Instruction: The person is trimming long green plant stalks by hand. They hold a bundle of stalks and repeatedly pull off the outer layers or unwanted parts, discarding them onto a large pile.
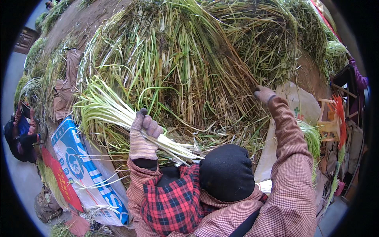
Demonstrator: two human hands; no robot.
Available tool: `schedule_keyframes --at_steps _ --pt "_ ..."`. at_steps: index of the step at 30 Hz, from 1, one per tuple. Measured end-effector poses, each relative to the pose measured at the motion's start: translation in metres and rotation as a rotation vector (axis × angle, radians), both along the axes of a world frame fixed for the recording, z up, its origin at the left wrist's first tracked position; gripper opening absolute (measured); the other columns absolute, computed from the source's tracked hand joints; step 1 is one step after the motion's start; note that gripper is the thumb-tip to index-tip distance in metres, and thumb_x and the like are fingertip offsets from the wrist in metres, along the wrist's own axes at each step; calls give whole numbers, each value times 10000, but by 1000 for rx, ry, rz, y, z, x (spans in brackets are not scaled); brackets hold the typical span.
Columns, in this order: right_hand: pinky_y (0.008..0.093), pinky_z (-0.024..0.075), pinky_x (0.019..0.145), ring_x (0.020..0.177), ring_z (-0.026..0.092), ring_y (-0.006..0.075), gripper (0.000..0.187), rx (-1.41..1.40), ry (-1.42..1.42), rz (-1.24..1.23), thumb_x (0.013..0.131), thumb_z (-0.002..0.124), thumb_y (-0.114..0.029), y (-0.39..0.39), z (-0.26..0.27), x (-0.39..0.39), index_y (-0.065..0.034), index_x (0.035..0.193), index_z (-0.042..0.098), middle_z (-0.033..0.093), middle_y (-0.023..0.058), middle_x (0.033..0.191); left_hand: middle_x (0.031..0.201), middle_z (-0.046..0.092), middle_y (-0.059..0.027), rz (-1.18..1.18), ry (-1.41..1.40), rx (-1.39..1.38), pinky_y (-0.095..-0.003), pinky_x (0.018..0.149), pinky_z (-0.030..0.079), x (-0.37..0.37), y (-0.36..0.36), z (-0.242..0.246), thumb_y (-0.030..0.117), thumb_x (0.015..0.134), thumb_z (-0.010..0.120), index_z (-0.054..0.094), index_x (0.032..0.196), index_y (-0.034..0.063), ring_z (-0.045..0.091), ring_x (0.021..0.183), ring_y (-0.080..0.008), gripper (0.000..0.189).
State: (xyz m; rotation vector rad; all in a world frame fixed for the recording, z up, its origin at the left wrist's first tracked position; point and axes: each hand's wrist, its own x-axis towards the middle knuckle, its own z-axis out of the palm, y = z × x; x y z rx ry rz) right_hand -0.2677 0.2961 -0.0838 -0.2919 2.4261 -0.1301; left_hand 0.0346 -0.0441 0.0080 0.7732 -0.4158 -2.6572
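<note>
My left hand (145, 133), in a striped knit glove, is closed around a bundle of pale stalks (115, 114). The green leafy ends fan out to the upper left and the white stem ends point to the lower right. My right hand (264, 94), also gloved, reaches out to the right and grips brownish stalks (242, 75) at the side of a large heap of long leafy stalks (183, 65). How many it holds is hidden. Below the left hand lies red and black plaid cloth (174, 204), beside a rounded black cloth-covered form (228, 173).
At left lies a blue and white printed sack (86, 174) with a few pale stalks on it, beside a red cloth (60, 179). A wooden stool (328, 124) and red strands (340, 118) stand right. Other people (22, 136) sit at both edges.
</note>
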Motion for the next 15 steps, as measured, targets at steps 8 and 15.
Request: schedule_keyframes --at_steps 8,15 --pt "336 464 698 792 598 279 241 -240 193 112 835 519 -293 -18 68 66 -114 984 585 623 136 863 517 313 57 122 108 -124 -215 354 238 -13 1 61 206 872 536 598 835 57 262 387 -60 166" --pt "334 464 702 755 596 236 256 -195 159 233 849 493 -320 -88 48 52 -112 979 565 625 111 838 522 320 45 242 262 -620 -221 330 245 -15 -2 99 218 867 552 586 857 63 270 385 -54 159"
